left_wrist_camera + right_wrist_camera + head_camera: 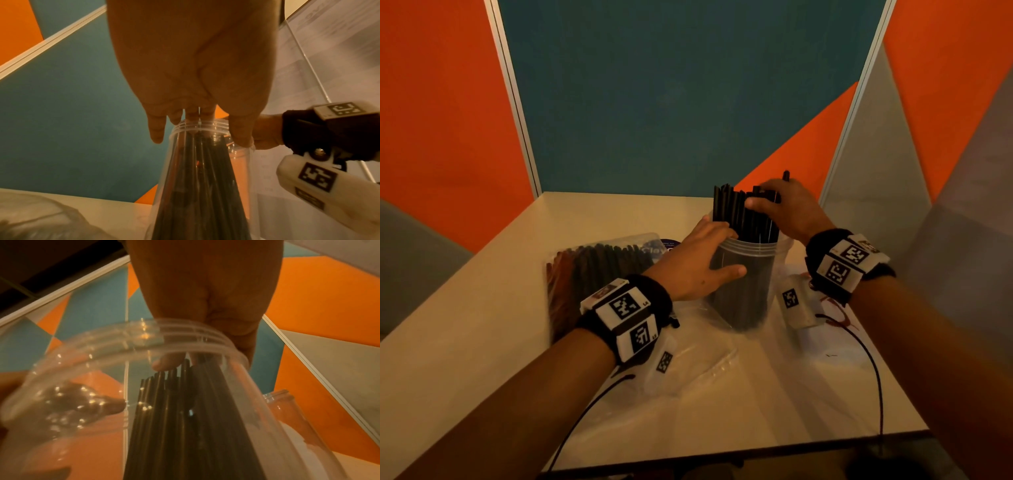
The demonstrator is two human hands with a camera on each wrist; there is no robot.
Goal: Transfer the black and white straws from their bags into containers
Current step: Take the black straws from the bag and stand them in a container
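A clear plastic container (743,291) stands upright mid-table, packed with black straws (736,212) that stick out above its rim. My left hand (702,260) grips the container's upper wall, thumb in front and fingers behind at the rim (197,128). My right hand (780,209) reaches over the top, fingers curled round the upper ends of the black straws (185,410); one straw (786,175) pokes up behind it. In the right wrist view its fingertips (168,363) sit among the straw tops inside the container's rim (195,337).
A clear bag of dark straws (599,270) lies left of the container. A flat clear bag (688,359) lies in front of it. A second clear container (281,404) stands just behind on the right. Partition walls enclose the table (482,325) on three sides.
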